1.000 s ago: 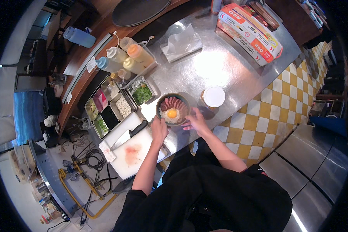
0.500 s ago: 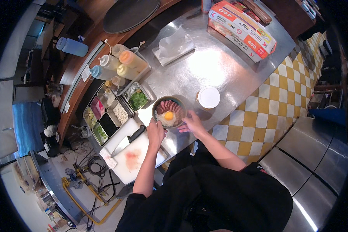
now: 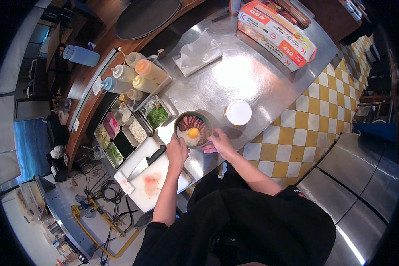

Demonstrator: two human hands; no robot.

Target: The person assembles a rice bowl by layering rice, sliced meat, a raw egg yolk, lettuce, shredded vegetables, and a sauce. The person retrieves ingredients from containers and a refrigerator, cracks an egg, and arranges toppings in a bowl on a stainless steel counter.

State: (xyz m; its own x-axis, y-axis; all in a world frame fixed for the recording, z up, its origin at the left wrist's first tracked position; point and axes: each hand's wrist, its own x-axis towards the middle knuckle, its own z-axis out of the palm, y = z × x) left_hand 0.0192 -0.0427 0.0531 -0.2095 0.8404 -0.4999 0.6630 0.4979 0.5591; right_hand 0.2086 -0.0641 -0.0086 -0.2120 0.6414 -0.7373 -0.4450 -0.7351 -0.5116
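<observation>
Probably weighty and easily spilled — bowl (image 3: 193, 129) of rice, sliced meat and raw yolk, on steel counter (image 3: 252, 75) by cutting board (image 3: 153, 177). Left hand (image 3: 177, 150), right hand (image 3: 219, 142) at near rim, whether gripping unclear — best lifted level, by both sides.

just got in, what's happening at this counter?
A person in black stands at a steel counter with both hands on a bowl of rice topped with sliced meat and an egg yolk. The left hand is at the bowl's near-left rim, the right hand at its near-right rim. Left of the bowl lies a white cutting board with a knife on it, next to metal tubs of toppings and squeeze bottles. A white-lidded container stands right of the bowl.
</observation>
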